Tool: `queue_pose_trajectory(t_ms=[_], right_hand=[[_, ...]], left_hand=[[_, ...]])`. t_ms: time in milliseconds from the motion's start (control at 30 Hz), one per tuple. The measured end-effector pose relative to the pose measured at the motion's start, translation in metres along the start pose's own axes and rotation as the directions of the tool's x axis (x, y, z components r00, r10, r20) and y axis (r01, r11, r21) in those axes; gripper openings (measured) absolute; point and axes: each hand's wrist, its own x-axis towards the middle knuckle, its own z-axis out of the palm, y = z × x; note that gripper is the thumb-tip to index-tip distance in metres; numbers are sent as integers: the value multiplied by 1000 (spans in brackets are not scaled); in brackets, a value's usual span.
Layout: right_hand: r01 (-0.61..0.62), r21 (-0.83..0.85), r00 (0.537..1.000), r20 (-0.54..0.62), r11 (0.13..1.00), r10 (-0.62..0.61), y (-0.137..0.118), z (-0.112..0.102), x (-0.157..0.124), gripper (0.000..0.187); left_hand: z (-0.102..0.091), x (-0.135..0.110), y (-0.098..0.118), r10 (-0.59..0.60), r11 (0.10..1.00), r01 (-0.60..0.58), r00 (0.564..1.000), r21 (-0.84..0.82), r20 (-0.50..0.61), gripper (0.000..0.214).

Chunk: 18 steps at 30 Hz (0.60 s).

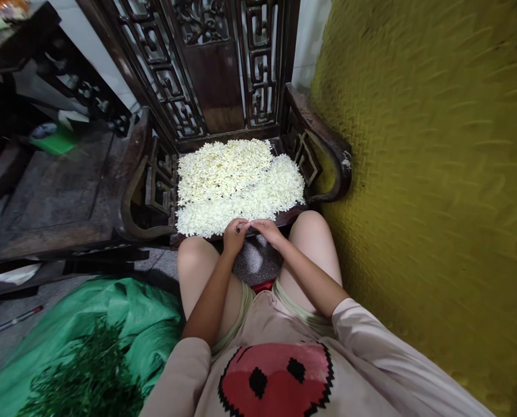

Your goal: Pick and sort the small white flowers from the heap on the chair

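A thick layer of small white flowers (236, 182) covers the seat of a dark carved wooden armchair (327, 145) in front of me. My left hand (234, 234) and my right hand (264, 229) meet at the front edge of the seat, fingertips touching. Both hands have their fingers curled and pinched together. What they pinch is too small to make out. My knees frame the hands on both sides.
A yellow-green textured cloth (436, 174) rises on the right. A green sheet (123, 313) with leafy green stems (88, 376) lies on the floor at lower left. A second dark wooden seat (58, 191) stands to the left.
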Motion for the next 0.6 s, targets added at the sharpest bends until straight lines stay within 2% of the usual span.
queue_pose_trajectory(t_ms=[167,400,600], right_hand=[[20,-39,1000,-3,999,-20,1,-2,0,32],[-5,-34,1000,8,999,5,-1,-2,-2,36],[-19,-5,1000,21,1000,19,-1,-1,-1,36]], left_hand=[[-2,2,-2,22,1000,-22,1000,-21,13,13],[-2,4,-3,-7,999,8,999,-31,32,14],[-1,3,-2,-58,992,62,998,-109,32,14]])
